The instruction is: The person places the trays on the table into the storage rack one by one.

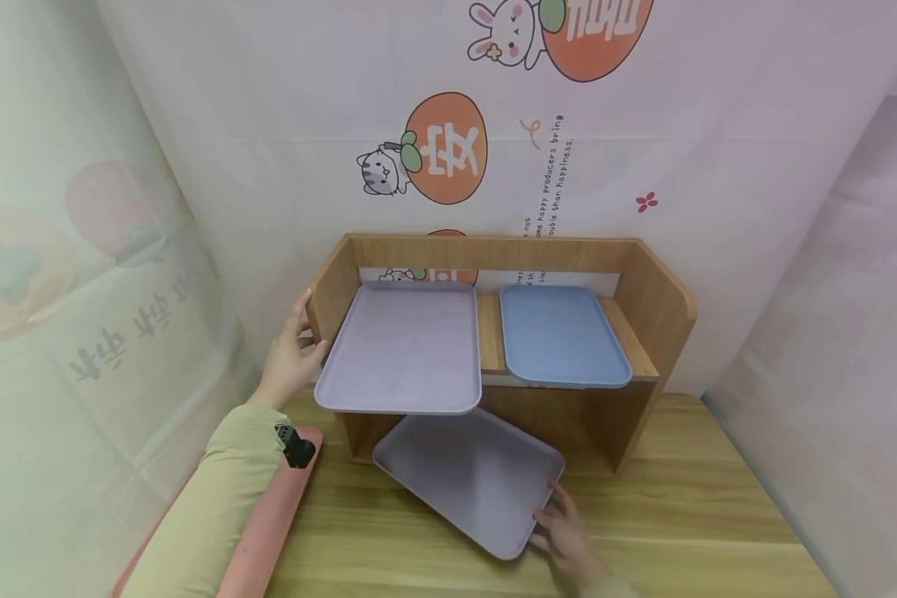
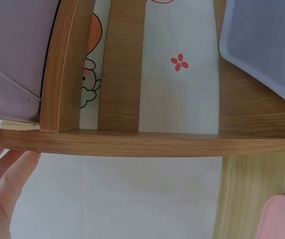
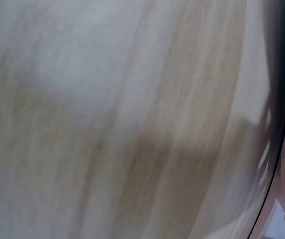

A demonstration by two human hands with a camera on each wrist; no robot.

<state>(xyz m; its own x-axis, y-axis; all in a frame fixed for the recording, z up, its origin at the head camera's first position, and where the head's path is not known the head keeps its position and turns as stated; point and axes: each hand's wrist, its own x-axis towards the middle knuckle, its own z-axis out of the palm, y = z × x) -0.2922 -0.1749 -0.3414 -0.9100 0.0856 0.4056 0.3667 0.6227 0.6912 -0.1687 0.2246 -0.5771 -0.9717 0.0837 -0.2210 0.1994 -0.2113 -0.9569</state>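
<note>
A two-level wooden desk shelf (image 1: 643,382) stands on the table. My left hand (image 1: 291,357) grips its left side panel (image 2: 157,144), the thumb on one face and the fingers (image 2: 15,179) on the other. With my right hand (image 1: 566,531) I hold the right edge of a purple tray (image 1: 478,482), thumb above the rim. That tray lies slanted, its far end inside the lower level and its near corner jutting out. On the upper level rest a larger purple tray (image 1: 411,349), sticking out past the front, and a blue tray (image 1: 561,336) at right.
A long pink tray (image 1: 262,531) lies on the wooden table (image 1: 688,507) at the left, beneath my left forearm. Printed cloth (image 1: 284,166) hangs behind the shelf and along both sides. The right wrist view shows mostly blurred tabletop (image 3: 132,124).
</note>
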